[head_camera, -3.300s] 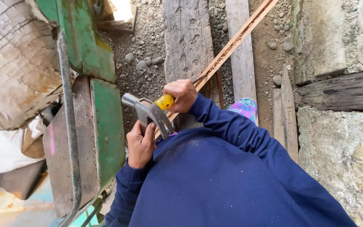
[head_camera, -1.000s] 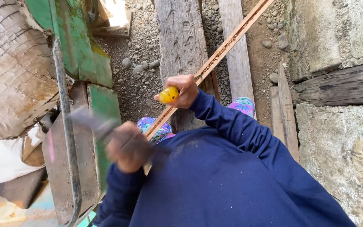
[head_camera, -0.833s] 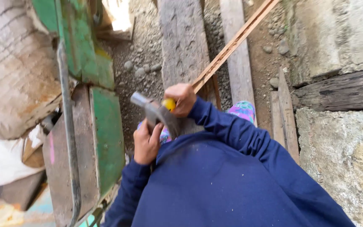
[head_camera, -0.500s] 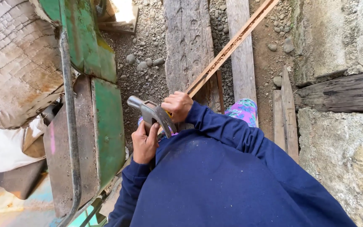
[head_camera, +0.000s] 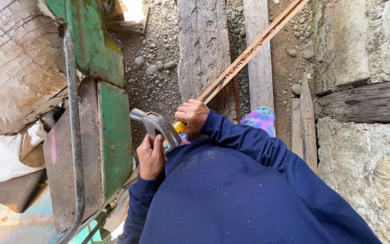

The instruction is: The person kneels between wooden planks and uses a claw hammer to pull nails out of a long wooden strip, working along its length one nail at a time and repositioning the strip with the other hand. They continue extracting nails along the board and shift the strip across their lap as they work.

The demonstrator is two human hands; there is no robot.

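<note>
Since half a second back, little has shifted: claw hammer [head_camera: 156, 126] is kept raised beside the yellow-handled tool, head marginally lower. Hammer handle is gripped by left hand [head_camera: 151, 156], fingers wrapped tight around it. Right hand [head_camera: 192, 115] is closed in a fist over the yellow handle [head_camera: 179, 126], only a bit of yellow being visible below the fingers. Rusty metal strip [head_camera: 249, 52] is seen running diagonally from the right hand to the upper right, across a weathered plank [head_camera: 204, 45] on gravel. Green metal frame [head_camera: 113, 135] is just left of the hammer; concrete blocks [head_camera: 362, 45] are at right.
</note>
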